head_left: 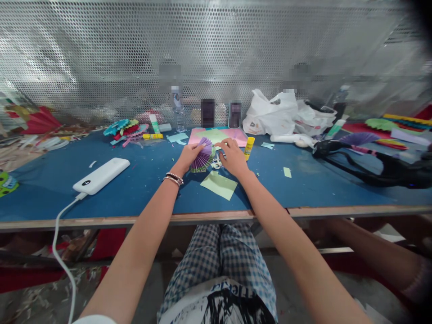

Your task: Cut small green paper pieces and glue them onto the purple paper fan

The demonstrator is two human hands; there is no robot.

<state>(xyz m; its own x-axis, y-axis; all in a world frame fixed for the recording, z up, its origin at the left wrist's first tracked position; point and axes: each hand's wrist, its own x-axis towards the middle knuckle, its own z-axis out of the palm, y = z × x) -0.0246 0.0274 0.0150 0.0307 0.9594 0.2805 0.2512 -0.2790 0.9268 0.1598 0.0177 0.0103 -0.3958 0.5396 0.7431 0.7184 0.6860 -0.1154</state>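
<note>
A purple pleated paper fan [202,156] stands spread on the blue table [141,189]. My left hand [189,155] grips its left side, fingers curled around the folds. At the fan's right edge, my right hand [232,156] rests with fingers bent and fingertips pinching toward the top of the folds. A light green paper sheet [219,185] lies flat just in front of both hands. Scissors [216,163] lie partly hidden between my hands. A yellow glue stick [249,147] stands just right of my right hand.
A white power bank [101,175] with a cable lies at left. Pink and green sheets [216,135], a water bottle [178,110], white plastic bags [273,114], a black bag [378,162], another glue stick [152,136] and finished paper fans [123,128] sit further back. A perforated metal wall [216,54] closes the far side.
</note>
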